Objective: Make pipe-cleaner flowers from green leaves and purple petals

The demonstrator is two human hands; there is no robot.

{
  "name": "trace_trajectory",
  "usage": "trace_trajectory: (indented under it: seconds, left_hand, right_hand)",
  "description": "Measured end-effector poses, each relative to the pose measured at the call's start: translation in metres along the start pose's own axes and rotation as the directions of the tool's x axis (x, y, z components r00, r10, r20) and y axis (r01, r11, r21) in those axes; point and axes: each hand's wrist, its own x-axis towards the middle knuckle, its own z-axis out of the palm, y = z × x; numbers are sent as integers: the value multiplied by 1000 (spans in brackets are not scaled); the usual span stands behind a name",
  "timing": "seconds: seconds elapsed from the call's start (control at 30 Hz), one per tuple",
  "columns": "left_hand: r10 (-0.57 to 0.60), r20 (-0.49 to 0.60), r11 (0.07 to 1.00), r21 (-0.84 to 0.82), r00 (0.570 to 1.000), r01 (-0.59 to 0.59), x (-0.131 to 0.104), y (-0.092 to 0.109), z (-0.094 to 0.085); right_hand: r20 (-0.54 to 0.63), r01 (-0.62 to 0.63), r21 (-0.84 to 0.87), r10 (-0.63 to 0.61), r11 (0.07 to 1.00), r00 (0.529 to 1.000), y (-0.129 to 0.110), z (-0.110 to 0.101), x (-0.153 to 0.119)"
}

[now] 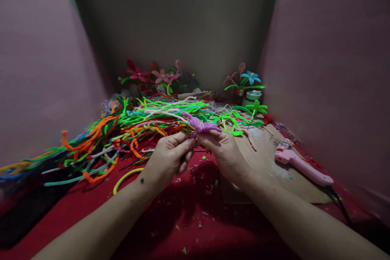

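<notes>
Between my two hands, above the red cloth, is a purple pipe-cleaner flower [201,125] with its petals spread. My left hand [175,150] pinches at its lower left side, fingers curled together. At the flower's right, my right hand [224,152] grips a petal between thumb and fingers. The underside of the flower, and any stem, is hidden by my fingers. Just behind the flower lies a large heap of loose pipe cleaners [170,109], mostly green, with pink, yellow and orange ones among them.
A pink glue gun [300,165] with a black cord rests on a brown board [252,166] at the right. Finished pipe-cleaner flowers [161,76] stand along the back wall, near a light green jar [251,97]. Small scraps litter the red cloth [183,227].
</notes>
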Motion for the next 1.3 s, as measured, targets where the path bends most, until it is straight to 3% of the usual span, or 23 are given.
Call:
trace_trajectory:
  seconds: [0.07, 0.23, 0.4, 0.5, 0.6, 0.7, 0.8, 0.9, 0.97, 1.07, 1.17, 1.3]
  left_hand:
    - [-47, 36, 987, -154, 998, 52, 1, -2, 1]
    - [-84, 261, 871, -449, 962, 197, 0, -5, 2]
    - [-34, 465, 755, -568, 885, 327, -1, -11, 0]
    - [-44, 520, 782, -514, 853, 354, 1, -12, -2]
    - [-62, 376, 928, -318, 924, 192, 3, -10, 0]
    - [59, 130, 997, 43, 990, -66, 2, -8, 6]
    - [194, -16, 935, 305, 981, -180, -1, -9, 11]
    - [213, -50, 918, 353, 976, -183, -1, -10, 12]
    - [124, -7, 956, 270, 992, -117, 0, -8, 11]
    - [-25, 130, 1000, 7, 991, 25, 1, -7, 8]
    - [-80, 266, 952, -266, 961, 152, 1, -8, 6]
    - [-38, 460, 852, -449, 887, 270, 2, -15, 2]
  right_hand:
    - [9, -6, 18, 6, 1000, 1000, -1, 0, 0]
    - [107, -73, 205, 52, 976, 993, 0, -4, 2]
    - [264, -194, 243, 127, 951, 956, 4, -7, 3]
    - [217, -186, 233, 135, 955, 967, 7, -6, 2]
    - [94, -132, 225, 113, 965, 989, 10, -4, 0]
    - [34, -102, 208, 97, 973, 995, 10, 0, -2]
    - [15, -67, 191, 65, 979, 998, 4, 5, -4]
    - [24, -69, 171, 66, 983, 998, -4, 7, -5]
    - [33, -92, 171, 88, 981, 996, -5, 6, -5]
    - [52, -120, 202, 112, 972, 992, -2, 1, -4]
    - [87, -113, 213, 96, 971, 992, 4, -5, -3]
    - [129, -127, 202, 102, 971, 986, 6, -6, -4]
